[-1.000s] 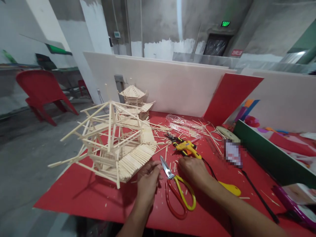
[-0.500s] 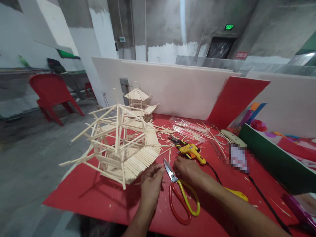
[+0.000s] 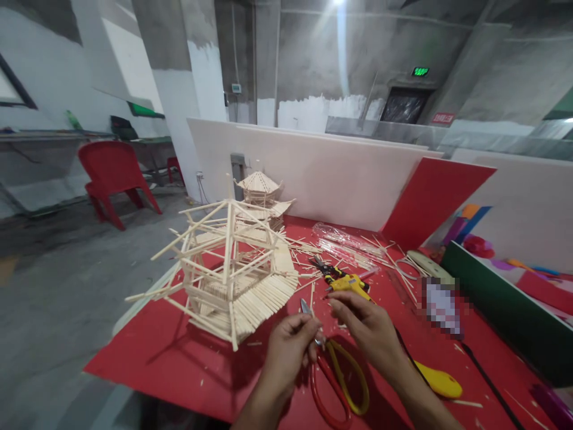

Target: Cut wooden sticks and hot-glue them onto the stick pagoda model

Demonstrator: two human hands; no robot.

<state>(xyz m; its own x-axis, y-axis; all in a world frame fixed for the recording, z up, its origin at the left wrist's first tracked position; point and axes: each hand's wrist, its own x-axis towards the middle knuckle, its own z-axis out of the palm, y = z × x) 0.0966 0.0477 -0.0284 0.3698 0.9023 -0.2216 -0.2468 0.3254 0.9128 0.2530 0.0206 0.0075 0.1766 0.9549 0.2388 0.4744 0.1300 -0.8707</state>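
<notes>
My left hand (image 3: 290,343) is closed in a pinch over the scissors (image 3: 330,385). What its fingertips hold is too small to make out. The scissors lie on the red table with one red and one yellow handle, their pivot partly hidden by that hand. To the right, my right hand (image 3: 369,328) is raised with thumb and forefinger tips close together; anything between them cannot be made out. It covers part of a yellow glue gun (image 3: 351,285) behind it. Left of both hands stands a pavilion model (image 3: 230,269) of thin wooden sticks, with bare roof rafters.
A finished-looking stick pagoda (image 3: 258,185) stands behind the model. Loose sticks (image 3: 304,246), plastic-wrapped bundles (image 3: 347,245) and black-yellow pliers (image 3: 324,269) lie farther back. A yellow handle (image 3: 439,379) and a green board (image 3: 501,310) are at right. White panels (image 3: 313,167) border the rear.
My left hand has moved right, over the scissors' pivot. The right hand has lifted from beside the blades and shifted right, in front of the glue gun. The view has tilted up slightly.
</notes>
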